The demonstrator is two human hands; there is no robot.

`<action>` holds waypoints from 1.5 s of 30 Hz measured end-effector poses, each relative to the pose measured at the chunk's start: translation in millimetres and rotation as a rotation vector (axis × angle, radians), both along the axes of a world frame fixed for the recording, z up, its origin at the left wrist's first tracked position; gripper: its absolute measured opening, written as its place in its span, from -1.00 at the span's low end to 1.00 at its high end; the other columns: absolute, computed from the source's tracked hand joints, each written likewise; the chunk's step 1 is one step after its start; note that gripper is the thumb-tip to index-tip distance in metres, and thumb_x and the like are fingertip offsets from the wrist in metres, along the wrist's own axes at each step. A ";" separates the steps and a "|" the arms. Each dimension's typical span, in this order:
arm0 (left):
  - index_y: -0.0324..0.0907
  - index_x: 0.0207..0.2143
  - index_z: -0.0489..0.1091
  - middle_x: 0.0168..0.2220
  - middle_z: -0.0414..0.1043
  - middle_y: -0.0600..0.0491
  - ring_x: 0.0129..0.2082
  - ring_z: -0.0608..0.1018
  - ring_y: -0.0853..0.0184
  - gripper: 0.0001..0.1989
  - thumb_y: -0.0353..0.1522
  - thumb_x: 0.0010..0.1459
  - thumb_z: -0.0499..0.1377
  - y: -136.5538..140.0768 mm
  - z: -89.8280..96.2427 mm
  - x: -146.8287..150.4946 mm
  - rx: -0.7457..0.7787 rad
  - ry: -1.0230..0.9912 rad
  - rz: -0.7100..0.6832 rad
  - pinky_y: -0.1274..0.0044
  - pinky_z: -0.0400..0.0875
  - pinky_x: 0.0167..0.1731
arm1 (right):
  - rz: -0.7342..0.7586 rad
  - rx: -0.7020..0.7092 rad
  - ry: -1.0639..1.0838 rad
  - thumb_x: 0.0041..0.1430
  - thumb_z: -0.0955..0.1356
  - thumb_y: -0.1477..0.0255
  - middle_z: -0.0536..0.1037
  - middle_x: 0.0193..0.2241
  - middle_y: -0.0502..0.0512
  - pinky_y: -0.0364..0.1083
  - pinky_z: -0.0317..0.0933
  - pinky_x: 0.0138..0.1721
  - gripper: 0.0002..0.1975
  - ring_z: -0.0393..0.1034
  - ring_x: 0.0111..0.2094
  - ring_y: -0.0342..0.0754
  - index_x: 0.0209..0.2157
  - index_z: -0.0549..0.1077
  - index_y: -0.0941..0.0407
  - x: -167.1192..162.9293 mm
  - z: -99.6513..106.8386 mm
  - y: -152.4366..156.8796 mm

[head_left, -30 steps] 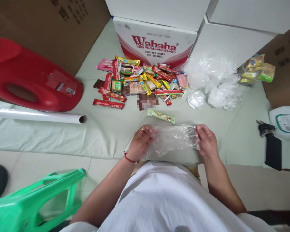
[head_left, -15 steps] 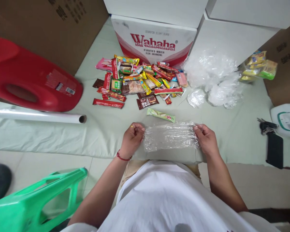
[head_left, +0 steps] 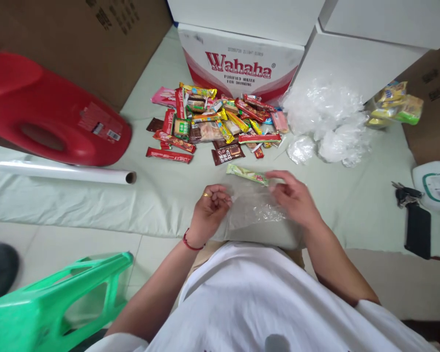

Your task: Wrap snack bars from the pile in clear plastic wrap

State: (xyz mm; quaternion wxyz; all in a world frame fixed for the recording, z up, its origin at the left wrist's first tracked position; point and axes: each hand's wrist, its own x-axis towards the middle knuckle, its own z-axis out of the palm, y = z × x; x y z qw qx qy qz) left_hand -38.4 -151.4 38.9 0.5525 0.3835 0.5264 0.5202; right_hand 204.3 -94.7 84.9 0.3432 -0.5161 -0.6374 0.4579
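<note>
Table (head_left: pixel 161 195), pale green cloth: its near edge runs just below the hands, and both forearms cross it. A wide stretch of cloth separates the left hand from the roll (head_left: pixel 66 172); another stretch lies between the right hand and the black phone-like slab (head_left: pixel 418 230) near the right end. Behind the work, a narrow strip of cloth runs in front of the snack pile (head_left: pixel 212 122).

Far side: Wahaha box (head_left: pixel 241 58), stacked white boxes around it, so reach ends just past the pile. Red jug (head_left: pixel 62 107) bounds the left, behind the roll. Crumpled plastic heap (head_left: pixel 324 112) right of the pile; same spots for all these as half a second ago, the view having shifted slightly.

Clear bag (head_left: pixel 254 212): over the cloth near the front edge, between the hands. Half a second ago it was pulled wide, a hand at each end; now it sags, its right part partly under the right hand.

Left hand (head_left: pixel 210 210): fingers curled, thumb and fingertips pinching the bag's left edge. Right hand (head_left: pixel 297 195): has come inward and up from the bag's right end; blurred, fingers loosely bent and apart, forefinger forward. Cannot tell whether it grips any plastic. Hands well separated.

Green bar (head_left: pixel 244 173): just behind the bag, lying where it was, right end beside the right fingertips; contact unclear.
</note>
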 end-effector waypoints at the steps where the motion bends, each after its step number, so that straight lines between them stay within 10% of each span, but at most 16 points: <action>1: -0.10 -0.07 0.36 -0.33 0.50 0.13 -0.41 0.48 0.43 -0.58 -0.35 0.05 0.41 -2.5 2.3 1.8 0.015 -0.002 -0.021 0.58 0.38 -0.34 | 0.119 -0.121 0.059 0.24 0.43 0.22 0.57 -0.01 0.09 -0.12 0.20 -0.47 -0.56 0.21 -0.51 -0.20 0.12 0.52 0.01 -11.7 -1.1 8.0; 5: -0.10 -0.05 0.35 -0.32 0.49 0.12 -0.39 0.48 0.42 -0.57 -0.34 0.06 0.42 -8.4 8.3 3.5 0.021 -0.020 -0.030 0.58 0.38 -0.33 | 0.322 -0.330 0.163 0.06 0.51 0.22 0.60 -0.23 0.02 -0.17 0.12 -0.48 -0.59 0.20 -0.51 -0.23 -0.07 0.60 0.10 -44.8 -15.2 32.1; 9: -0.11 -0.10 0.34 -0.34 0.46 0.14 -0.41 0.46 0.44 -0.54 -0.32 -0.01 0.44 -7.5 2.8 -3.7 -0.060 -0.064 0.080 0.61 0.34 -0.40 | 0.225 -0.270 0.232 0.11 0.51 0.16 0.45 -0.50 -0.06 -0.18 0.06 -0.46 -0.69 0.19 -0.49 -0.20 -0.30 0.61 0.13 -51.8 -22.4 33.1; 15: -0.18 -0.11 0.48 -0.36 0.44 0.13 -0.48 0.38 0.48 -0.62 -0.29 0.00 0.36 -1.4 -7.0 -14.6 -0.158 0.028 0.220 0.62 0.25 -0.47 | 0.135 -0.016 0.224 0.25 0.49 0.23 0.52 -0.37 0.02 -0.17 0.15 -0.49 -0.80 0.25 -0.49 -0.19 -0.24 0.63 0.08 -20.2 -11.0 14.4; 24: -0.17 -0.13 0.40 -0.38 0.43 0.10 -0.43 0.48 0.39 -0.75 -0.30 0.14 0.24 -47.6 -22.3 -38.5 -0.157 0.357 0.364 0.55 0.39 -0.41 | 0.411 0.256 -0.034 0.42 0.36 0.51 0.60 -0.15 0.13 -0.14 0.48 -0.25 -0.75 0.57 -0.22 -0.09 -0.03 0.64 -0.04 48.9 -23.6 -55.0; 29: -0.12 0.10 0.35 0.07 0.37 -0.13 0.15 0.49 0.09 -0.53 -0.44 0.11 0.21 -75.1 -9.8 -19.9 0.266 0.879 0.377 0.25 0.53 0.03 | 0.408 0.273 -0.124 0.43 0.35 0.49 0.61 -0.13 0.14 -0.11 0.51 -0.18 -0.78 0.59 -0.17 -0.06 -0.03 0.62 -0.03 50.7 -47.6 -73.4; 32: -0.04 0.27 0.23 0.21 0.31 -0.16 0.40 0.27 -0.10 -0.34 -0.36 0.13 0.31 -65.5 8.5 5.0 0.575 1.134 0.344 -0.04 0.21 0.33 | 0.409 0.290 -0.125 0.43 0.35 0.49 0.61 -0.10 0.14 -0.11 0.51 -0.16 -0.77 0.58 -0.14 -0.06 -0.01 0.61 -0.04 46.2 -45.5 -70.8; 35: -0.06 0.33 0.20 0.32 0.29 -0.23 0.49 0.11 -0.21 -0.25 -0.13 0.16 0.35 -32.5 11.9 20.6 0.577 1.288 0.260 -0.12 -0.16 0.43 | 0.424 0.344 -0.105 0.42 0.35 0.53 0.59 -0.08 0.14 -0.12 0.50 -0.14 -0.73 0.57 -0.12 -0.08 0.02 0.60 -0.04 45.2 -37.9 -64.4; 39: -0.25 0.28 0.32 0.11 0.52 -0.27 0.30 0.42 -0.16 -0.29 -0.01 0.24 0.24 20.5 -6.6 14.6 0.339 1.271 0.071 -0.03 -0.01 0.40 | 0.410 0.364 -0.108 0.42 0.34 0.54 0.59 -0.09 0.14 -0.13 0.50 -0.15 -0.72 0.57 -0.13 -0.08 0.01 0.61 -0.03 56.0 -31.7 -62.9; 42: -0.23 -0.02 0.53 -0.29 0.60 -0.12 -0.13 0.63 0.06 -0.57 -0.10 0.34 0.09 33.7 -19.8 4.9 0.176 1.168 -0.183 0.27 0.42 0.02 | 0.356 0.334 -0.127 0.43 0.33 0.53 0.60 -0.11 0.14 -0.15 0.49 -0.21 -0.73 0.58 -0.17 -0.09 -0.01 0.62 -0.03 70.3 -35.2 -72.0; 45: -0.16 -0.23 0.55 -0.48 0.51 0.01 -0.41 0.57 0.23 -0.61 -0.17 0.38 0.00 21.5 -24.4 1.3 0.081 1.039 -0.212 0.45 0.38 -0.29 | 0.312 0.298 -0.160 0.43 0.35 0.50 0.63 -0.14 0.12 -0.14 0.50 -0.21 -0.76 0.59 -0.18 -0.08 -0.04 0.63 -0.03 85.1 -43.7 -86.0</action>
